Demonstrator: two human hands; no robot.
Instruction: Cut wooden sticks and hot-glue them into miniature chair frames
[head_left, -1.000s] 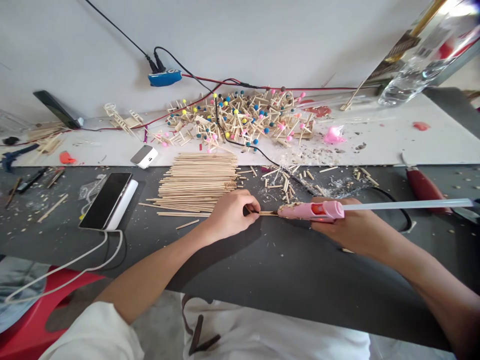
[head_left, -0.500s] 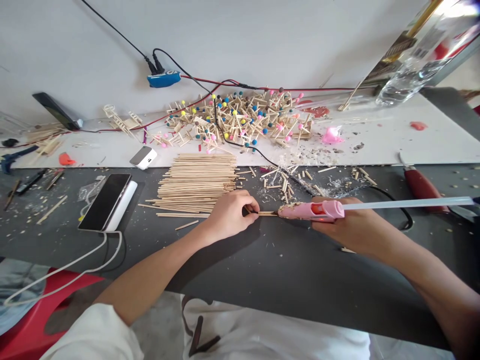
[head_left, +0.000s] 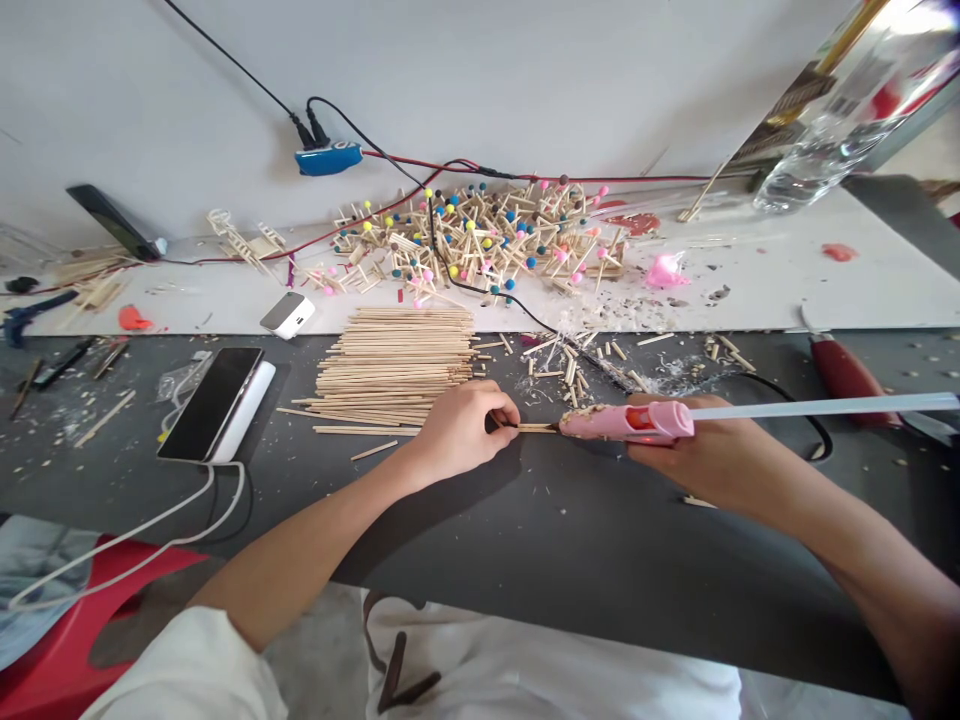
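My left hand (head_left: 471,424) pinches thin wooden sticks (head_left: 537,428), whose ends stick out to the right between thumb and fingers. In my right hand (head_left: 697,455) is a pink hot glue gun (head_left: 630,422), held level with its nozzle at the right end of those sticks. A long translucent glue stick (head_left: 817,406) runs out of the gun's back. Just behind my left hand lies a stack of wooden sticks (head_left: 394,360), side by side on the dark table (head_left: 570,570). The grip of the gun is hidden by my right hand.
Behind, on a white board (head_left: 795,290), is a heap of small stick pieces with coloured balls (head_left: 480,235). A phone on a white block (head_left: 214,405) and its cable lie left. At right are a red-handled tool (head_left: 847,375) and a clear bottle (head_left: 817,150). Cut bits (head_left: 574,375) lie scattered.
The glue gun and my right hand have shifted very slightly to the right. My left hand stays in place on the sticks.
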